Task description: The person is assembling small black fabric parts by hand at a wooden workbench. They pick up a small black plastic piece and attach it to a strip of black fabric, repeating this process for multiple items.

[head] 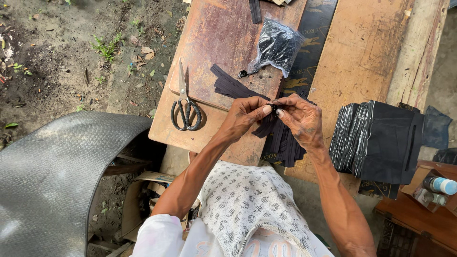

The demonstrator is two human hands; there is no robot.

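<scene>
While both my forearms reach forward over my patterned lap, my left hand (246,114) and my right hand (301,119) meet above the bench (219,33), wrists bent inward so the fingertips face each other; the grip of each hand is nearly closed, thumb against forefinger, pinching one small dark piece (272,108) between them, too small for me to tell its shape; that piece sits in the air right above a loose bundle of black strips (282,143) that fans out beneath my right palm and lies across the bench edge; a second spread of black strips (232,85) lies flat on the reddish board just beyond my left knuckles. One pair of black-handled scissors (185,107) rests to the left of my left hand, blades pointing away from me, apart from it; one clear plastic bag (276,46) stuffed with dark bits sits farther up the board; to the right, one large stack of black folded pieces (381,140) stands on the pale plank, near my right forearm but not touching; two small bottles (435,188) lie at the far right on a low brown surface; a grey curved sheet (52,181) covers the ground on my left.
</scene>
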